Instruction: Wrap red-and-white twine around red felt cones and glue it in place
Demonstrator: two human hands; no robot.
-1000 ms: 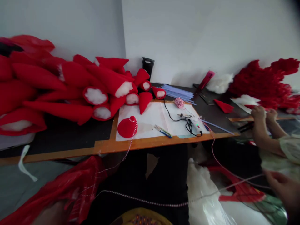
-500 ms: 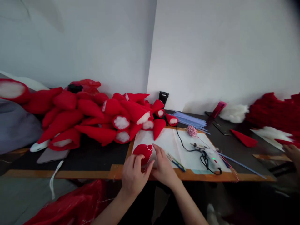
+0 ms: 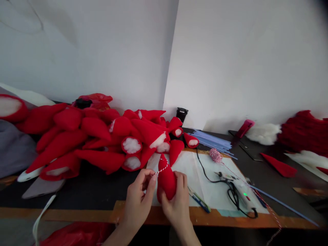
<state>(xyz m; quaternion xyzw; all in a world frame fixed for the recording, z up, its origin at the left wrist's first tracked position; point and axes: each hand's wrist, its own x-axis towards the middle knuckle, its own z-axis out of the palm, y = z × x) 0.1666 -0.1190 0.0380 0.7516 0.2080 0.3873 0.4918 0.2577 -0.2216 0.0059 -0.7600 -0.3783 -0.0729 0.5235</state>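
Note:
My right hand [image 3: 178, 200] is wrapped round a stuffed red felt cone [image 3: 167, 182], a small hat shape held upright with its tip up. A red-and-white twisted cord [image 3: 161, 169] runs across the cone near the tip. Its end is pinched between the thumb and fingers of my left hand [image 3: 140, 193], just left of the cone. Both hands are above the front edge of the white sheet [image 3: 186, 164]. The cone's underside is hidden by my right hand.
Stuffed red cones [image 3: 97, 147] are heaped at the left. On the right lie snips [image 3: 201, 201], a ball of cord [image 3: 215, 155], a power strip [image 3: 243, 194] with a black cable, lilac strips [image 3: 212, 140], white stuffing [image 3: 263, 133] and a flat red piece [image 3: 278, 165]. A phone [image 3: 43, 187] lies left.
The cone has been turned from lying low between both hands to standing tip up in my right hand. My left hand has drawn the cord out to the left. The view has shifted slightly.

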